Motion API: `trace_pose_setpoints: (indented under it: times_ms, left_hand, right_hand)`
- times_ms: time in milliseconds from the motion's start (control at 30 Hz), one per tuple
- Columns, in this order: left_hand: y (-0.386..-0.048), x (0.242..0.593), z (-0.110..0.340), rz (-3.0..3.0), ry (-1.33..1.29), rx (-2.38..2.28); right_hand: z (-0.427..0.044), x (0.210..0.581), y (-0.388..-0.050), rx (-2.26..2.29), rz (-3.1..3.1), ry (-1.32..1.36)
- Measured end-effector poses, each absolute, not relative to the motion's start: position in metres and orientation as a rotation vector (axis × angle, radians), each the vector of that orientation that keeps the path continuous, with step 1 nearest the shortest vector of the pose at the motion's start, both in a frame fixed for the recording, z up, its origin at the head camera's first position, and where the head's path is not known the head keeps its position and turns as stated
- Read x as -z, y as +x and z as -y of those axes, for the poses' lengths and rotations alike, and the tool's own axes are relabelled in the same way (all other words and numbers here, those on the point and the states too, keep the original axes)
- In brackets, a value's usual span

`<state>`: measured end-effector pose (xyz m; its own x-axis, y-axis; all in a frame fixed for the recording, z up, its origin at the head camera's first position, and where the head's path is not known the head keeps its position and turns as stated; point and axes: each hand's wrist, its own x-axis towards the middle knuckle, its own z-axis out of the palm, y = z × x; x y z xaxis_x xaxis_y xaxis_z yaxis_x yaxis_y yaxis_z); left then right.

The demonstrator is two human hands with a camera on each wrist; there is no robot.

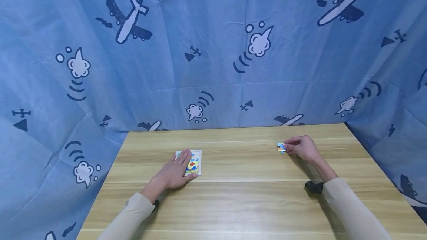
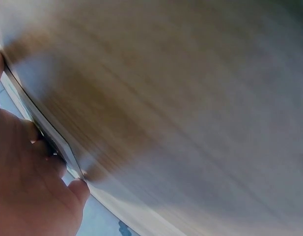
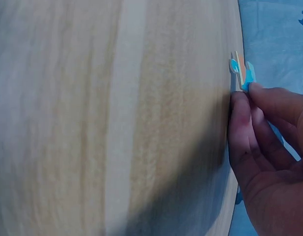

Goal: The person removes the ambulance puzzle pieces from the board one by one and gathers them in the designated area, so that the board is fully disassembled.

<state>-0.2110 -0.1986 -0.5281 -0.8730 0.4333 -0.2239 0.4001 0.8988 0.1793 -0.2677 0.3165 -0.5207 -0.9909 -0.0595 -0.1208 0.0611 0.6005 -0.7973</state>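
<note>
My left hand (image 1: 176, 169) lies over a small white-bordered jigsaw puzzle (image 1: 199, 152) on the left part of the table. Its fingers stretch across the picture, and the thumb is at the near edge. A red cross and blue wheels show in the uncovered part; the fingers hide the rest. In the left wrist view, the puzzle's thin edge (image 2: 55, 135) runs beside the fingers. Toward the far right, my right hand (image 1: 304, 148) pinches a blue and orange jigsaw piece (image 1: 281, 146) between thumb and fingers. The right wrist view shows that piece (image 3: 243, 73) beyond the fingertips, its knob sticking out.
Both hands are over a light wooden table (image 1: 233, 203). A blue curtain (image 1: 213, 66) printed with planes and clouds hangs behind it and along the sides. A black wrist device (image 1: 314, 187) sits below the right wrist, by the sleeve.
</note>
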Motion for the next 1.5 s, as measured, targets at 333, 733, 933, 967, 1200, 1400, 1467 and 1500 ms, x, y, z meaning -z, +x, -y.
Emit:
trace_pose_setpoints:
  times_ms: [333, 733, 933, 967, 1200, 1400, 1467, 1500]
  left_hand:
    - [-0.210, 0.525, 0.197, -2.798, 0.629, -0.187]
    - [-0.210, 0.524, 0.198, -2.795, 0.613, -0.186]
    - [-0.210, 0.525, 0.198, -2.797, 0.623, -0.167]
    - [-0.210, 0.525, 0.198, -2.797, 0.624, -0.160]
    - [-0.211, 0.526, 0.197, -2.799, 0.624, -0.167]
    - [-0.210, 0.524, 0.196, -2.792, 0.628, -0.207]
    - [-0.210, 0.523, 0.197, -2.791, 0.631, -0.205]
    - [-0.210, 0.523, 0.197, -2.791, 0.631, -0.203]
  right_hand:
    - [-0.316, 0.521, -0.271, 1.075, -2.842, 0.032]
    - [-0.310, 0.522, -0.271, 1.021, -2.913, -0.006]
    - [-0.311, 0.527, -0.272, 1.010, -2.931, 0.009]
    - [-0.312, 0.527, -0.273, 1.009, -2.936, 0.010]
    - [-0.314, 0.525, -0.273, 1.019, -2.939, -0.014]
    - [-0.316, 0.519, -0.271, 1.030, -2.900, -0.020]
    - [-0.314, 0.516, -0.272, 1.055, -2.894, -0.019]
    - [-0.312, 0.515, -0.273, 1.069, -2.894, -0.021]
